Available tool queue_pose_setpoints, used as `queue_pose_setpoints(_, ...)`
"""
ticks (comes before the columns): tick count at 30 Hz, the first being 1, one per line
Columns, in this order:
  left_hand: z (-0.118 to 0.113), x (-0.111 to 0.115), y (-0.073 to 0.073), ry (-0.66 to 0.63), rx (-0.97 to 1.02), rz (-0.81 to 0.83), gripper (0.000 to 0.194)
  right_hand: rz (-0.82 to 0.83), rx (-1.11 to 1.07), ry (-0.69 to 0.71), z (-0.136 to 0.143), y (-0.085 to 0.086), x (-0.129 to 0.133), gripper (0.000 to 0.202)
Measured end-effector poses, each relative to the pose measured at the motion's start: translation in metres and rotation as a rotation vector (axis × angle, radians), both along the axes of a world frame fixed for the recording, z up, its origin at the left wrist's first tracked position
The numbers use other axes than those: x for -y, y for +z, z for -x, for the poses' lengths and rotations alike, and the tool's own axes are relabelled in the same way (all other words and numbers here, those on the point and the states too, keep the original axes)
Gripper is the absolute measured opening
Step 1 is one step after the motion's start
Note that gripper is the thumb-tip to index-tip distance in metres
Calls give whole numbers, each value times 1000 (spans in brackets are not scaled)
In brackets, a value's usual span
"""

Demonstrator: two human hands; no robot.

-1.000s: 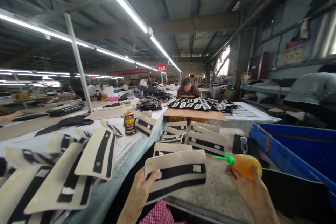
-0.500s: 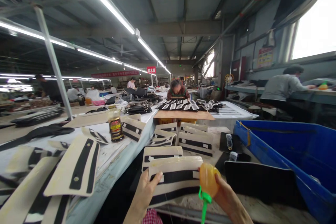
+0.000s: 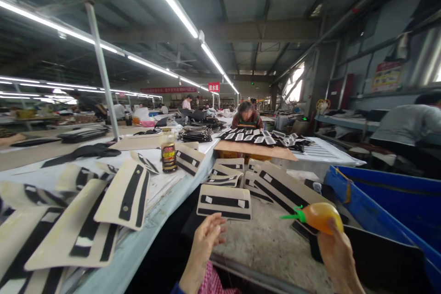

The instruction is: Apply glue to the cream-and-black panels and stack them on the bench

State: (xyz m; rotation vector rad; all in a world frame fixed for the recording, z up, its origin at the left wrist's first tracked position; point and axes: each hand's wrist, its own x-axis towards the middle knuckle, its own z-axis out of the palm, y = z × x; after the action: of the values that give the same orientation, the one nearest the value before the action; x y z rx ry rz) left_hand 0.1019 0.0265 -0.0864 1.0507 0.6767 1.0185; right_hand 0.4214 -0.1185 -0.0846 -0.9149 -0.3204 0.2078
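My left hand (image 3: 208, 239) is held low over the table's near edge with its fingers stretched out and nothing in them. Just beyond its fingertips lies a small beige panel (image 3: 223, 213) with black strips and two pale tabs. My right hand (image 3: 337, 252) grips an orange squeeze bottle (image 3: 320, 217), tilted sideways so its green nozzle points left. Behind the bottle a longer beige panel (image 3: 296, 184) with black strips rests at a slant over other panels. Part of that panel is hidden by the bottle.
Striped beige panels (image 3: 122, 197) overlap on the left table, near a dark labelled bottle (image 3: 169, 154). A blue bin (image 3: 389, 206) borders the right side, with a black sheet (image 3: 386, 257) before it. Across the tables a person (image 3: 247, 117) leans over work.
My left hand has let go of the striped panel, which now lies farther back to the right. The squeeze bottle has swung from nozzle-down to sideways. The view has turned left.
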Motion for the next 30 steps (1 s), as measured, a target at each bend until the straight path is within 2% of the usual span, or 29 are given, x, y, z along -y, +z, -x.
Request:
queue_pose_setpoints(4, -5, 5, -10, -26, 0, 61, 52, 48, 33, -74, -2, -5, -15, 25)
queue_pose_setpoints(7, -5, 9, -10, -36, -1, 94, 47, 104, 87, -61, 4, -6, -27, 18)
queue_pose_setpoints(13, 2, 14, 3, -77, 13, 123, 37, 162, 157, 20, 15, -2, -49, 20)
queue_pose_setpoints(17, 8, 18, 15, -116, 68, 123, 32, 150, 147, -27, 14, -1, -59, 22)
queue_pose_setpoints(20, 11, 23, 26, -166, 126, 144, 32, 114, 175, -83, 12, -1, -55, 28)
queue_pose_setpoints(23, 14, 29, 38, -290, 176, 174, 29, 63, 219, -101, 13, 0, -43, 29)
queue_pose_setpoints(26, 19, 37, 54, -471, 178, 184, 28, -6, 243, -76, 20, 5, -28, 23)
queue_pose_setpoints(28, 25, 44, 69, -604, 136, 170, 31, -51, 245, -39, 28, 10, -19, 21)
queue_pose_setpoints(30, 32, 50, 86, -795, 11, 94, 39, -85, 235, 11, 38, 15, -12, 24)
